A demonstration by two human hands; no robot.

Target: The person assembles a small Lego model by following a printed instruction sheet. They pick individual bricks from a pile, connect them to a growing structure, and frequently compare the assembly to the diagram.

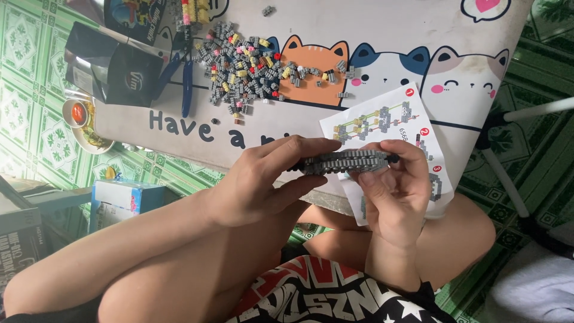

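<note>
Bare arms, bare knees, printed dark shorts

Both the left hand (257, 179) and the right hand (397, 185) are bare, with no rings, watch or sleeves on the forearms. At 6 o'clock, black shorts (335, 296) carry bold red-and-white block lettering and 2 white stars; both knees are uncovered.

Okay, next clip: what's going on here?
A seated person holds a long grey strip of small building bricks in both hands above a low table with cartoon cats printed on it. The left hand pinches one end and the right hand the other. An instruction sheet lies under the strip, and a pile of loose small bricks, mostly grey, sits further back.
</note>
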